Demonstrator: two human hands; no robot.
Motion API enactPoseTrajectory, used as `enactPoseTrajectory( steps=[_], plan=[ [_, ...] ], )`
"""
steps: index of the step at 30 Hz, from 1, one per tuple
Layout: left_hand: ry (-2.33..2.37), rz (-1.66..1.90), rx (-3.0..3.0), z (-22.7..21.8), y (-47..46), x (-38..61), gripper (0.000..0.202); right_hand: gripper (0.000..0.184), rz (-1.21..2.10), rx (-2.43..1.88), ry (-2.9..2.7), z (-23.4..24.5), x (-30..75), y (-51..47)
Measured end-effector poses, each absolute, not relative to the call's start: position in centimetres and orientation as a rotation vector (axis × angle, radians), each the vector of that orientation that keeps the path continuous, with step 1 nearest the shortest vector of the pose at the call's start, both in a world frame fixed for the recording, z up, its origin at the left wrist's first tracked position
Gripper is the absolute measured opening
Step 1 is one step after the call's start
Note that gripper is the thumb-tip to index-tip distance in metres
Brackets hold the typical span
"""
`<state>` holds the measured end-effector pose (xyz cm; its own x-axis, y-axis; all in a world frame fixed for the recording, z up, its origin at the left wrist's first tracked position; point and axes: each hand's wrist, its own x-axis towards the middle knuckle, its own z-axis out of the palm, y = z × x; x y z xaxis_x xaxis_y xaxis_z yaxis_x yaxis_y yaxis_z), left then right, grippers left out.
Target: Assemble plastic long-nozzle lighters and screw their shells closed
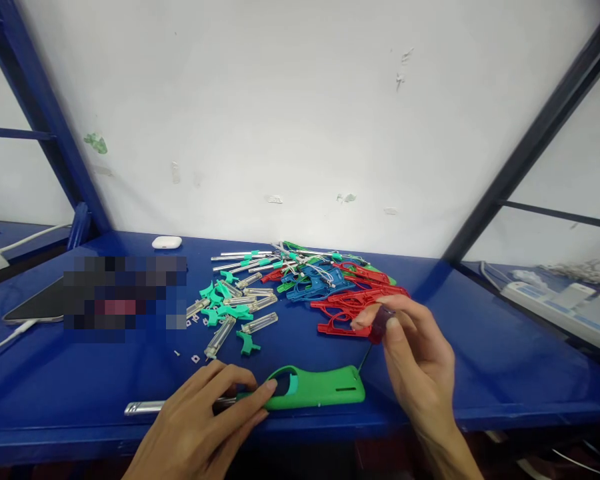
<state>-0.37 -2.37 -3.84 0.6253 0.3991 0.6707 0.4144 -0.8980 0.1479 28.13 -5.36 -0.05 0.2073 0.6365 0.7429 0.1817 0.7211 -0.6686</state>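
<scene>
Near the front edge of the blue table lies a long-nosed green lighter (325,390), its silver tube (143,407) pointing left. Fingers of my left hand (207,413) are closed round it where tube and green body meet, by the trigger opening with its teal trigger (293,385). Between thumb and fingers, my right hand (420,353) grips a screwdriver (381,325) by its dark handle. Its thin shaft slants down to the lighter's right end, where the tip touches or nearly touches a corner. My palm and fingers partly hide the tube.
Behind the lighter lie several teal triggers (247,343), clear fuel tubes (260,323) and tiny metal bits (195,359). Red lighter shells (337,329), blue shells (320,283) and silver tubes with wires (230,265) are heaped further back. A phone (37,300) and white earphone case (167,243) lie left.
</scene>
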Motion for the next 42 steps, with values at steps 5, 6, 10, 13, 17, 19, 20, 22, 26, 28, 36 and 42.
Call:
enactPoseTrajectory(
  steps=[5,6,10,13,17,19,20,22,26,28,36,42],
  plan=[
    [-0.688,-1.171,-2.800,-3.72,-2.32,-0.30,0.032,0.017,0.260,-0.727,-1.314,0.24,27.98,-5.33],
    [-0.693,-1.169,-2.797,-3.69,-2.32,-0.28,0.031,0.017,0.268,-0.744,-1.310,0.19,27.98,-5.38],
    [-0.703,-1.169,-2.785,-3.72,-2.34,-0.27,0.031,0.018,0.364,-0.745,-1.350,0.07,27.96,-5.52],
    [-0.699,-1.167,-2.798,-3.84,-2.38,-0.34,0.031,0.020,0.379,-0.657,-1.356,0.26,27.88,-5.45],
    [-0.690,-1.167,-2.803,-3.90,-2.44,-0.45,0.032,0.022,0.376,-0.661,-1.333,0.33,27.81,-5.57],
    [-0.688,-1.172,-2.799,-3.89,-2.45,-0.49,0.032,0.024,0.428,-0.672,-1.361,0.27,27.83,-5.71],
    [-0.692,-1.170,-2.801,-3.89,-2.45,-0.50,0.032,0.026,0.451,-0.675,-1.378,0.26,27.86,-5.75],
    [-0.704,-1.166,-2.807,-3.90,-2.46,-0.51,0.032,0.022,0.459,-0.666,-1.398,0.31,27.99,-5.69],
    [-0.719,-1.182,-2.805,-3.89,-2.47,-0.42,0.032,0.024,0.374,-0.640,-1.344,0.38,28.32,-5.44],
    [-0.713,-1.188,-2.794,-3.88,-2.44,-0.36,0.031,0.021,0.376,-0.658,-1.320,0.24,28.39,-5.49],
    [-0.710,-1.188,-2.767,-3.84,-2.32,-0.27,0.029,0.024,0.358,-0.649,-1.361,0.37,28.39,-5.53],
    [-0.735,-1.192,-2.775,-3.88,-2.37,-0.35,0.030,0.030,0.401,-0.675,-1.401,0.36,28.26,-5.75]
  ],
)
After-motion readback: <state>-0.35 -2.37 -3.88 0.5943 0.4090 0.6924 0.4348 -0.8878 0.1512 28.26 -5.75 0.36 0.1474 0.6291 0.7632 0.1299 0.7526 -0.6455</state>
